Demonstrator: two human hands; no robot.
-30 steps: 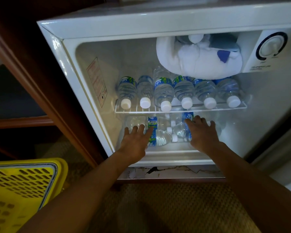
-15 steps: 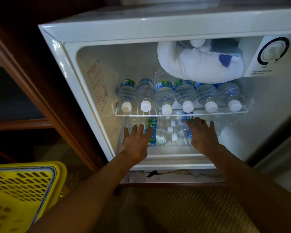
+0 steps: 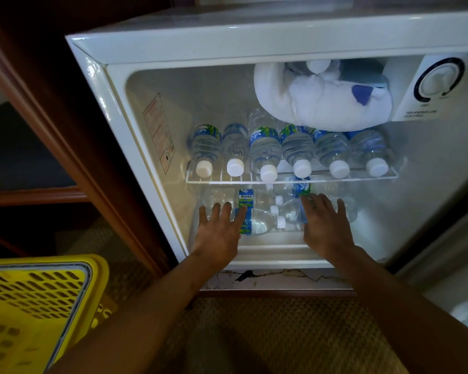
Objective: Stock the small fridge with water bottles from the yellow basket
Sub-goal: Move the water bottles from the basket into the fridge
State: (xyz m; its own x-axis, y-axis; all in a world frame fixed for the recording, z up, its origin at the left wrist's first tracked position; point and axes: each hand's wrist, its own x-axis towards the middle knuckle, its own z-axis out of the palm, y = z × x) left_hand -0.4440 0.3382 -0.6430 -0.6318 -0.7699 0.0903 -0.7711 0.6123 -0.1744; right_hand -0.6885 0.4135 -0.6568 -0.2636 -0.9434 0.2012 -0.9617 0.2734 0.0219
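Six bottles [image 3: 265, 149] fill one shelf [image 3: 292, 181]; left hand [image 3: 219, 234], right hand [image 3: 326, 226] flat on lower bottles [image 3: 258, 225].

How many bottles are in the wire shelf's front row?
6, lying side by side, caps forward: first, second, third, fourth, fifth, sixth from the left. Another shows behind them; more may be hidden.

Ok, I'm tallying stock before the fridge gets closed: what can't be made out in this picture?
Head view:
1. yellow basket: cut off by the left and bottom edges; contents unclear.
2. lower bottles: partly covered by the left hand, the right hand and the wire shelf; count unclear.
3. temperature dial: its setting is too blurred to read.
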